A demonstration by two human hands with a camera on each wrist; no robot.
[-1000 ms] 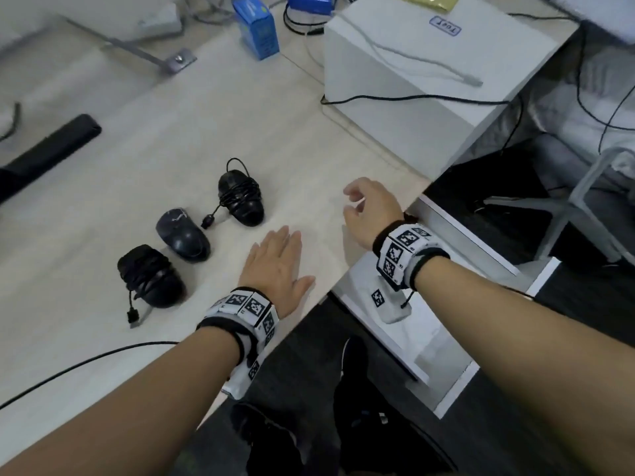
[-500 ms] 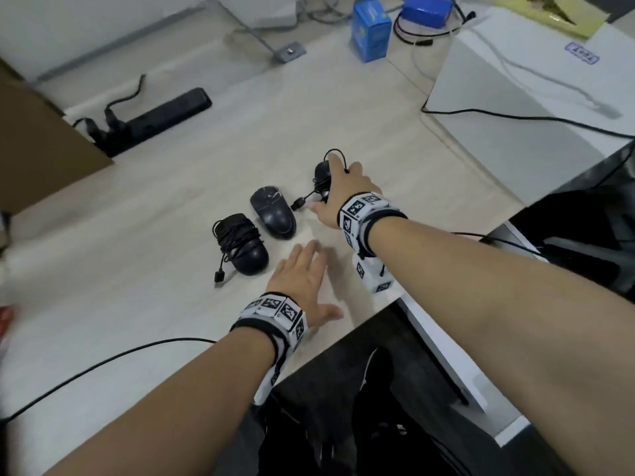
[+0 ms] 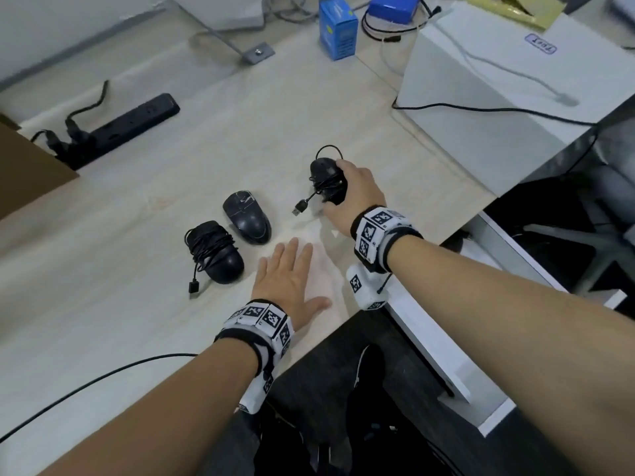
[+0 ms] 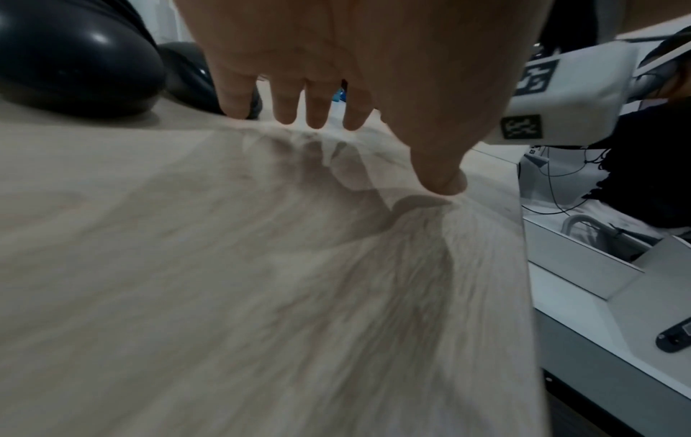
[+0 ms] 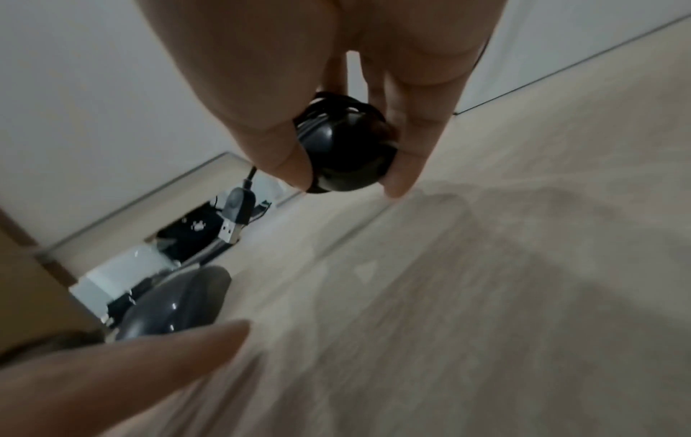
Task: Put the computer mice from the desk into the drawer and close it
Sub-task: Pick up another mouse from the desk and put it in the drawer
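Three black computer mice are on the pale wooden desk. My right hand grips the rightmost one, a cable-wrapped mouse, lifted a little off the desk with its USB plug dangling. The middle mouse has no cable showing. The left cable-wrapped mouse lies beside it. My left hand rests flat on the desk near its front edge, fingers straight. The white drawer stands pulled out below the desk at right.
A white box with cables over it sits at the back right. A black power strip lies at the back left, a blue carton at the back. A black cable crosses the near desk. A cardboard edge shows at the left.
My right hand reached from the desk edge to the rightmost mouse, closed round it and lifted it. The left hand stayed flat on the desk. The view turned left.
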